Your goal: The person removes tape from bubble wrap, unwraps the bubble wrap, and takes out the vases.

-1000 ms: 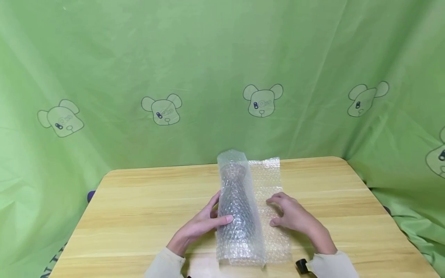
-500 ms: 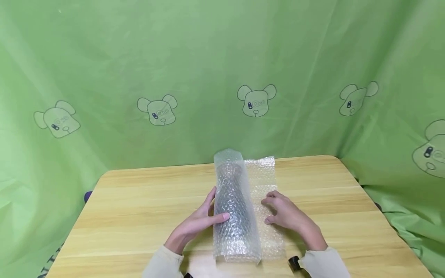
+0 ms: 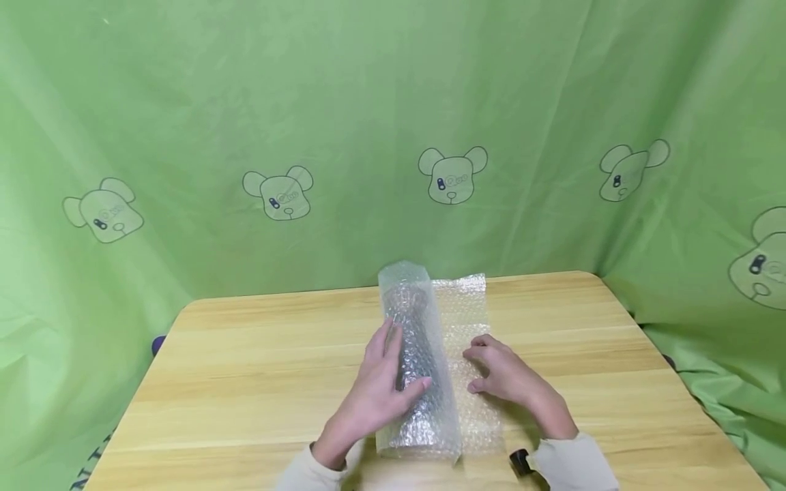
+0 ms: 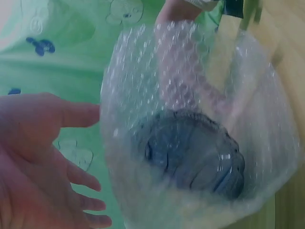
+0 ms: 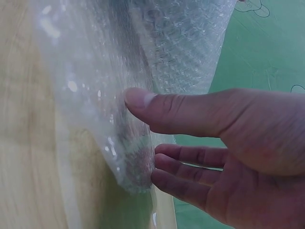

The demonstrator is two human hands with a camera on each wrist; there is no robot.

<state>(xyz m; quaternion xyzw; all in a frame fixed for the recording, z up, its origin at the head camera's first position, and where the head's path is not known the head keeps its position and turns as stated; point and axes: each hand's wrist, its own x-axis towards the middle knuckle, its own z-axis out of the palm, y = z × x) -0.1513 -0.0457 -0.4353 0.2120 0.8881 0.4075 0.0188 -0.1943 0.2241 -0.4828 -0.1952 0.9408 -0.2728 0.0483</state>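
A dark, bluish glass vase (image 4: 190, 155) lies on its side inside a roll of clear bubble wrap (image 3: 405, 273), its narrower end toward the back. Its scalloped round base shows through the wrap's near end in the left wrist view. From the roll, a loose flap of the sheet extends to the right over the table. My left hand (image 3: 374, 392) lies over the roll's left side with fingers extended. At the flap's right edge, my right hand (image 3: 512, 375) pinches the bubble wrap, thumb (image 5: 143, 99) on top and curled fingers partly hidden behind the edge.
The wooden table (image 3: 264, 375) has rounded back corners. Green cloth (image 3: 344, 102) with bear drawings hangs behind it and at both sides. A black device (image 3: 520, 462) sits at my right wrist, beside the pale sleeve.
My left hand has shifted from the roll's left side up and rightward over its top, fingers now straighter. My right hand stays at the flap's edge. The head view has panned slightly.
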